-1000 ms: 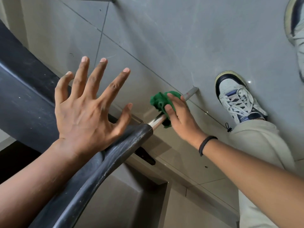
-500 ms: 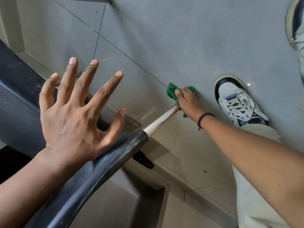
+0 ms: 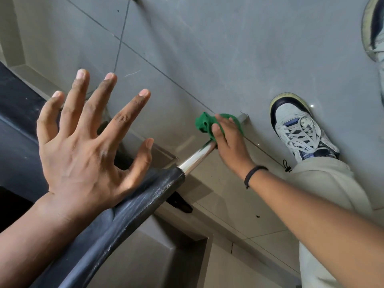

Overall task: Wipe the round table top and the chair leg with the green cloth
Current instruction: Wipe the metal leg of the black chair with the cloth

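Green cloth (image 3: 209, 123) sits far down the chair leg (image 3: 197, 156), bunched around the shiny metal tube close to where its foot meets the floor (image 3: 207, 48).

Nearest the camera, the left forearm comes in from the lower left and its wrist rests against the black padded edge of the chair (image 3: 124, 210), which curves from the bottom of the view up toward the middle. The left hand (image 3: 87, 146) is spread wide, all five fingers splayed and lifted, gripping nothing.

Where the black padding ends, the bare chrome leg comes out and slants away up and to the right. A dark piece lies on the floor just under that joint; what it is cannot be told.

Farther out, the right arm reaches in from the lower right with a black band (image 3: 254, 173) around the wrist. The right hand (image 3: 228, 140) is closed over the cloth, thumb on the near side and fingers laid flat across the fabric, pressing it onto the lower stretch of the leg. A short stub of the metal tip shows just past the cloth.

Beside that hand, to the right, a white and navy laced sneaker (image 3: 299, 129) stands on the grey tiles below a pale trouser leg (image 3: 324, 183). Part of a second shoe (image 3: 374, 28) shows at the top right corner.
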